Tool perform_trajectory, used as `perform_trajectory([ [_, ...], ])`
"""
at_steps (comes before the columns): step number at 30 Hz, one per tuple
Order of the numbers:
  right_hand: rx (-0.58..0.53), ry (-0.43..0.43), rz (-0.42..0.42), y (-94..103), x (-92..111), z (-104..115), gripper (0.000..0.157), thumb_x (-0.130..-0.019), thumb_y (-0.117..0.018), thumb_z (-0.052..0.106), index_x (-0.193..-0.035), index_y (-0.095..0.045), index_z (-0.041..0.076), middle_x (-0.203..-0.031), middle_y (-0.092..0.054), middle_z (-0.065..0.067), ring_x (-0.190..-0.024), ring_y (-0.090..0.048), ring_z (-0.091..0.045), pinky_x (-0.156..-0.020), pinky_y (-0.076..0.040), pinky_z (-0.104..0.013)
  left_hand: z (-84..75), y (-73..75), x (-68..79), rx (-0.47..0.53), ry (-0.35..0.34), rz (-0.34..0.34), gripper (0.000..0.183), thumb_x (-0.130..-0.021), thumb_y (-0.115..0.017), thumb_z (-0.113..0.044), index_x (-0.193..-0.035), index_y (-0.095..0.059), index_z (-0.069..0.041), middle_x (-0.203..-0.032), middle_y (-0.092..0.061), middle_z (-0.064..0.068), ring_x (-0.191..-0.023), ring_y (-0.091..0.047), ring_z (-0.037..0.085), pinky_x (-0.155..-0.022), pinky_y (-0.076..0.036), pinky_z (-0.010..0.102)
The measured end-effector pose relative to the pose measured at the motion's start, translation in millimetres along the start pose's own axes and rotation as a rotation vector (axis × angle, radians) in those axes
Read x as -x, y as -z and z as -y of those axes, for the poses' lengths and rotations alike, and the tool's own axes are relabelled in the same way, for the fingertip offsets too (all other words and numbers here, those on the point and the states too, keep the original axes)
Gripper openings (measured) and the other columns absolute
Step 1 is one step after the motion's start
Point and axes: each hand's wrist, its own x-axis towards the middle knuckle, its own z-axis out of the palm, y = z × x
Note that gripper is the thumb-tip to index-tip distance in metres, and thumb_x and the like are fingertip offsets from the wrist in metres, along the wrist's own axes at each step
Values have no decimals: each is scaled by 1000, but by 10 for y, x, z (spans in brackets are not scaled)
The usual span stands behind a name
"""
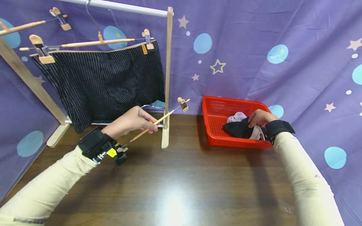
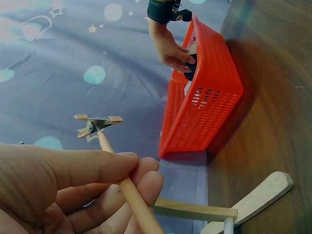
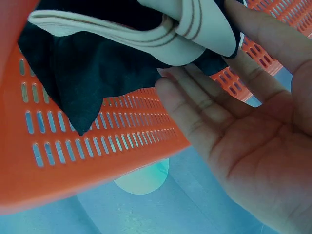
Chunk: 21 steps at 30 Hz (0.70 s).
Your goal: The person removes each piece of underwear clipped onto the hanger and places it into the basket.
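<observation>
My left hand (image 1: 135,122) pinches the wooden bar of a clip hanger (image 1: 138,135) between thumb and fingers, in front of the rack's right post. The bar slants up to the right, with a wooden clip (image 2: 100,122) at its far end. The hanger's metal hook (image 1: 142,107) stands by the knuckles. Over at the right, my right hand (image 1: 260,118) reaches into a red basket (image 1: 215,141) and grips a black cloth (image 1: 236,128). In the right wrist view, a cream band with brown stitching (image 3: 161,46) lies across the dark fabric beside the fingers.
A rack with a white rail (image 1: 133,8) and wooden post (image 1: 168,62) stands at the left. On it, dark striped shorts (image 1: 104,81) hang from a clip hanger; another hanger (image 1: 25,27) is beside it. A pale lilac cloth (image 1: 237,117) lies in the basket.
</observation>
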Motion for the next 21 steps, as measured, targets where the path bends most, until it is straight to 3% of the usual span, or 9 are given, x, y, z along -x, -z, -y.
perform_trajectory([
  [7, 14, 17, -2, -15, 25, 50, 43, -89, -73, 15, -120, -63, -12, -104, -71, -24, -89, -65, -34, -75, -60, -44, -12, 111, 64, -42, -18, -15, 26, -84, -80, -8, -106, -76, 6, -79, -78, 3, -69, -72, 9, -68, -57, 26],
  [14, 59, 54, -151, 29, 6, 49, 29, -88, -73, 14, -101, -69, -11, -76, -69, -9, -64, -61, -18, -54, -53, -27, -149, 267, 151, -58, -11, -24, 28, -84, -81, -8, -108, -76, 6, -73, -76, -2, -67, -69, 8, -70, -56, 28],
  [21, 48, 88, -227, 84, -55, 24, 22, -85, -73, 13, -95, -74, -7, -74, -69, -11, -63, -60, -20, -56, -53, -30, -341, 472, 254, -144, 3, -43, 23, -86, -81, -11, -106, -78, 1, -77, -78, 0, -69, -71, 10, -64, -52, 28],
])
